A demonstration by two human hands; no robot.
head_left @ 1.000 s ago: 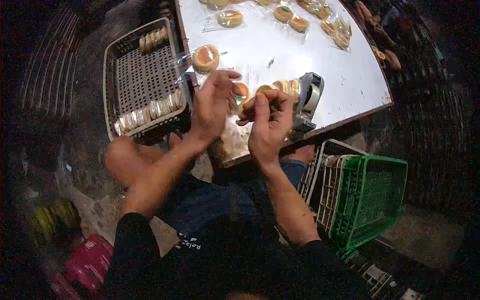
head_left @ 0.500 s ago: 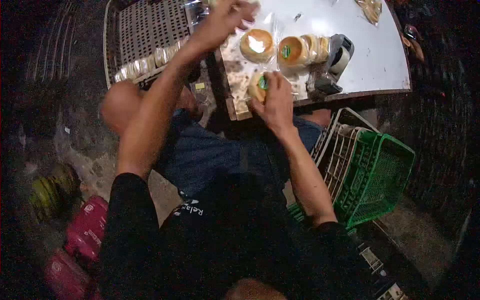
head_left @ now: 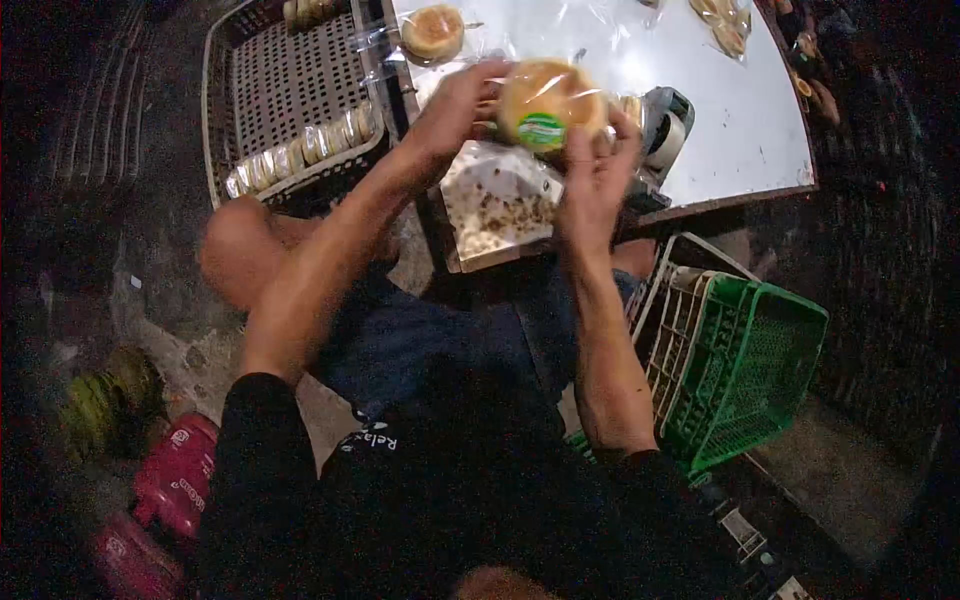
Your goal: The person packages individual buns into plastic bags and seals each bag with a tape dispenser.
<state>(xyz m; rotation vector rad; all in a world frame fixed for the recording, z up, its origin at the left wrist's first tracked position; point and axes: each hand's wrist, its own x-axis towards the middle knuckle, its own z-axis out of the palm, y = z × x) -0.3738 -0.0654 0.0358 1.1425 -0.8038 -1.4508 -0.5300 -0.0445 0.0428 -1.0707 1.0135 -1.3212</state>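
Note:
Between my two hands, above the near part of the white table, is a round golden bun (head_left: pixel 556 95) in clear wrap with a green label. My left hand (head_left: pixel 462 108) grips its left side, fingers partly hidden by the wrap. On the right side, my right hand (head_left: pixel 600 175) holds it with thumb and fingers. Behind my right hand stands a tape dispenser (head_left: pixel 664 135), with wrapped buns partly hidden beside it. Another round bun (head_left: pixel 432 33) lies on the table to the upper left.
A dark perforated crate (head_left: pixel 290 80) with a row of wrapped buns (head_left: pixel 300 150) stands left of the white table (head_left: pixel 740 130). A green crate (head_left: pixel 765 370) is at the lower right, pink containers (head_left: pixel 178 475) at the lower left. Another person's hand (head_left: pixel 825 105) shows at the upper right.
My left hand has come down to the bun's left side. The bun beneath my right hand has been raised off the table, and both hands now hold it.

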